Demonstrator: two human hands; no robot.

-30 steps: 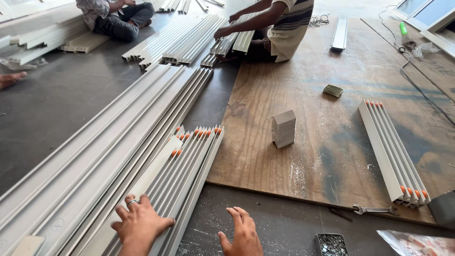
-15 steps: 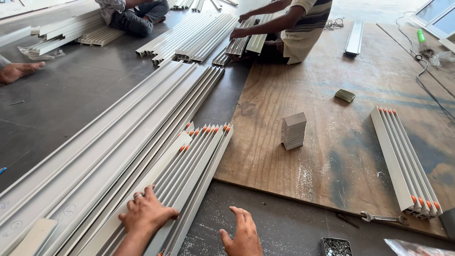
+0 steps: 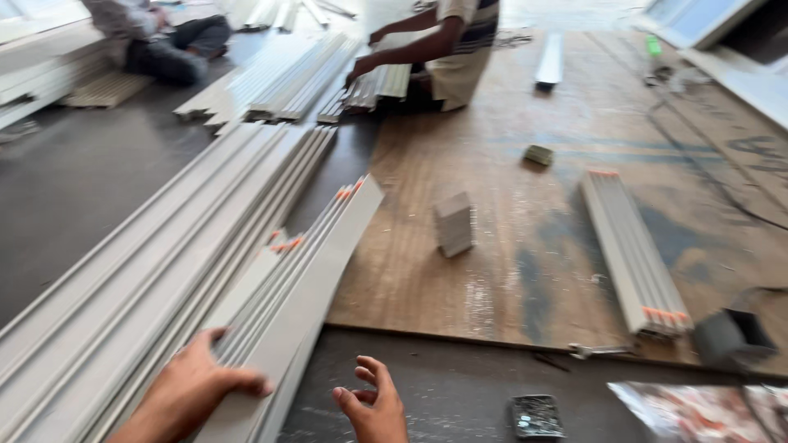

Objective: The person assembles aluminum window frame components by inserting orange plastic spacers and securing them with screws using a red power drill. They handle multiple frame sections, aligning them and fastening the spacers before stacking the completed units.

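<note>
L hand (image 3: 197,385) fingers curled over grey profile bundle (image 3: 283,328), tilting toward 3 o'clock; R hand (image 3: 373,402) empty, fingers spread. Risk: strips slide, pinch R fingers.

— Where do the long profiles (image 3: 164,271) lie?

— On the floor (image 3: 90,172), at the left of the plywood board (image 3: 509,238). The nearest strip (image 3: 304,287) lies on top of them, its far end over the board's edge.

— And on the board?

— A small block (image 3: 454,224) stands in the middle. To its right lies a bundle of short strips (image 3: 632,250), and behind, a small pad (image 3: 538,155).

— In front of the board?

— A box of screws (image 3: 532,414) on the floor.
</note>
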